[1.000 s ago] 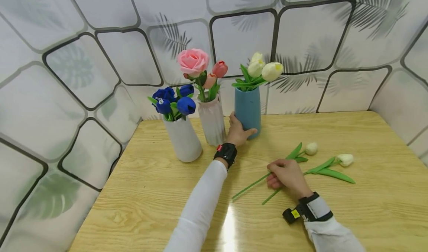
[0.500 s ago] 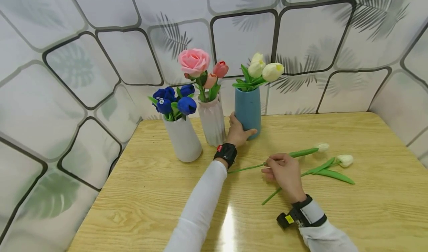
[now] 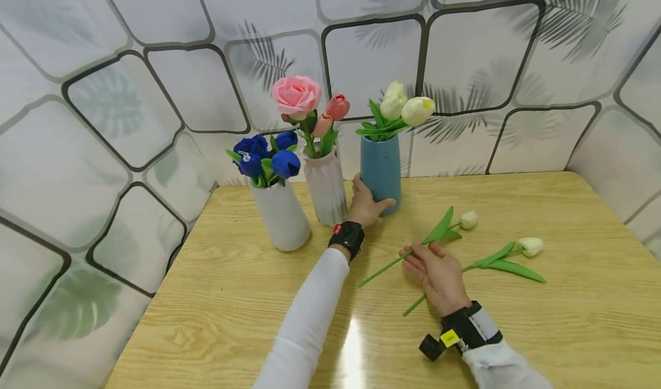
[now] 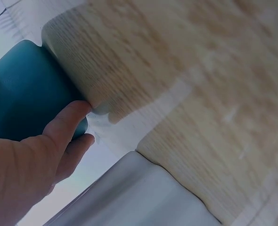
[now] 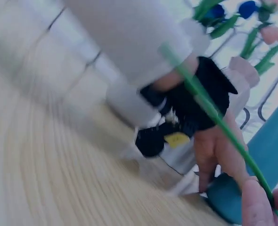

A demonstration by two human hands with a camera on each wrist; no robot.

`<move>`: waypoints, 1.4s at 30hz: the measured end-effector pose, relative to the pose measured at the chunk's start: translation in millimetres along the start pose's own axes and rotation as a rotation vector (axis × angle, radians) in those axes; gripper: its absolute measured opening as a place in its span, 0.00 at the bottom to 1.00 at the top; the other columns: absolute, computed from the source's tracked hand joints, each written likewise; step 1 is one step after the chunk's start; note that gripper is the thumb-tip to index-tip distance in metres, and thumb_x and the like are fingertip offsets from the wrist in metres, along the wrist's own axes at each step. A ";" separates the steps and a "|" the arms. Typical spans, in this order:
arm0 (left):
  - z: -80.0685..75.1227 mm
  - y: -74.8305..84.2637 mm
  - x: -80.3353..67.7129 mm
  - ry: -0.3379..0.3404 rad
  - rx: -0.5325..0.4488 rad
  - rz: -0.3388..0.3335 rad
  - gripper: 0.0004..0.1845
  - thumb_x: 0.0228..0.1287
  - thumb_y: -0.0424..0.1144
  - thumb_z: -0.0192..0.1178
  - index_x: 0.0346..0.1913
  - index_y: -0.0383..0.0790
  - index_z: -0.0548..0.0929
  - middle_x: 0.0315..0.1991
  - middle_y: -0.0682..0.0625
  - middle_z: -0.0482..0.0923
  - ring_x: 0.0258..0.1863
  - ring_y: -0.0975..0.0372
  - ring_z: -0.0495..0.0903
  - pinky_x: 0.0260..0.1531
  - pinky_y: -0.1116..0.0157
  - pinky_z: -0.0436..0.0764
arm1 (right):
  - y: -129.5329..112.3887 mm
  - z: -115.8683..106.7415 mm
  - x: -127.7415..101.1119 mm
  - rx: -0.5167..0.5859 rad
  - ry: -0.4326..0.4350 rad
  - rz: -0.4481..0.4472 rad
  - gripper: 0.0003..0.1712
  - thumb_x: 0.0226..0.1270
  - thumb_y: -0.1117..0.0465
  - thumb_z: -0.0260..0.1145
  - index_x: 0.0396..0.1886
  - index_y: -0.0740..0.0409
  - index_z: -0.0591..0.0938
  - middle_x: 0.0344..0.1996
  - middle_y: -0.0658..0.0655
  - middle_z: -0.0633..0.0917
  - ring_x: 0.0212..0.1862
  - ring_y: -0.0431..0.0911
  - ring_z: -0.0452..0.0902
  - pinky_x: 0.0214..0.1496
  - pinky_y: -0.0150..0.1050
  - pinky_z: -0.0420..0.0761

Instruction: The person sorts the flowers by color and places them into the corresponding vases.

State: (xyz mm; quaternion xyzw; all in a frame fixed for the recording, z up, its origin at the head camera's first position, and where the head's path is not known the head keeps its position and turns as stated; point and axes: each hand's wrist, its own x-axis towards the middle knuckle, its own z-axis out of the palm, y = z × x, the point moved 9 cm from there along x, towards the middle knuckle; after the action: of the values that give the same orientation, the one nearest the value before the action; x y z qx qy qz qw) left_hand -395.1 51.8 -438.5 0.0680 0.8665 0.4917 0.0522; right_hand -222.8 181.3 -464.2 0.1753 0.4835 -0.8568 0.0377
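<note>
A white tulip (image 3: 469, 220) on a long green stem is pinched between thumb and fingertips of the right hand (image 3: 436, 269), palm turned partly up; the stem runs down-left past the hand and its bloom end points up-right, lifted just clear of the wooden table (image 3: 568, 331). In the right wrist view the green stem (image 5: 209, 108) is seen passing between thumb and fingertip at the lower right edge. The blue vase (image 3: 381, 171) is gripped near its base by the left hand (image 3: 365, 205), thumb curled round the front and fingers wrapped behind; the left wrist view shows fingers (image 4: 66, 127) pressed against the teal wall of the vase (image 4: 21, 89). The step in hand is judged to be a pick-up of a loose stem while the vase is steadied. The next move would call for the stem's cut end to be turned downward and brought over the vase mouth, which is already partly filled by two white tulips (image 3: 408, 108) and their leaves; these are judged the main crowding at the opening. A second loose white tulip (image 3: 532, 245) lies flat on the table just right of the right hand, its stem passing beneath the hand. A pink ribbed vase (image 3: 325, 185) with a pink rose (image 3: 296, 95) stands just beside the blue vase, and a white vase (image 3: 280, 214) with blue flowers (image 3: 268, 158) stands further left; both stand close to the left forearm.
</note>
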 end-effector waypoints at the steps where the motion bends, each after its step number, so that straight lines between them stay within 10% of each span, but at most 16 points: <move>1: -0.1 0.2 -0.4 0.000 0.000 0.002 0.57 0.63 0.48 0.68 0.78 0.42 0.35 0.76 0.35 0.47 0.71 0.43 0.62 0.66 0.50 0.68 | 3.0 0.2 -0.9 0.022 -0.005 0.028 0.19 0.78 0.66 0.53 0.61 0.63 0.59 0.34 0.48 0.86 0.40 0.37 0.86 0.50 0.31 0.82; 9: -1.6 4.0 -4.9 -0.001 0.001 0.017 0.56 0.64 0.48 0.68 0.78 0.42 0.35 0.76 0.34 0.46 0.72 0.43 0.59 0.68 0.49 0.66 | 12.0 5.3 -4.9 0.146 -0.021 0.057 0.09 0.79 0.66 0.51 0.44 0.59 0.80 0.34 0.51 0.87 0.42 0.40 0.85 0.51 0.30 0.81; 29: -1.3 4.6 -5.3 -0.004 0.002 0.011 0.57 0.64 0.48 0.68 0.78 0.40 0.34 0.76 0.34 0.45 0.73 0.42 0.58 0.68 0.49 0.66 | -12.7 17.1 -30.4 0.105 0.058 -0.073 0.10 0.82 0.57 0.45 0.53 0.56 0.66 0.39 0.44 0.82 0.28 0.34 0.78 0.31 0.23 0.78; 42: -1.6 5.4 -4.9 -0.005 0.017 0.028 0.56 0.65 0.47 0.67 0.78 0.39 0.34 0.76 0.33 0.46 0.72 0.42 0.59 0.68 0.50 0.65 | -56.9 27.9 -61.4 -0.054 0.086 -0.798 0.07 0.77 0.69 0.54 0.48 0.69 0.70 0.38 0.60 0.86 0.30 0.45 0.86 0.34 0.39 0.86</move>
State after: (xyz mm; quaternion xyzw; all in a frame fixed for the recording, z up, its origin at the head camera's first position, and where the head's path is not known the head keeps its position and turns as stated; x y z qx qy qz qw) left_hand -390.1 52.4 -432.9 0.0817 0.8695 0.4849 0.0467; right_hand -186.1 181.5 -383.9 0.0087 0.5372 -0.7830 -0.3135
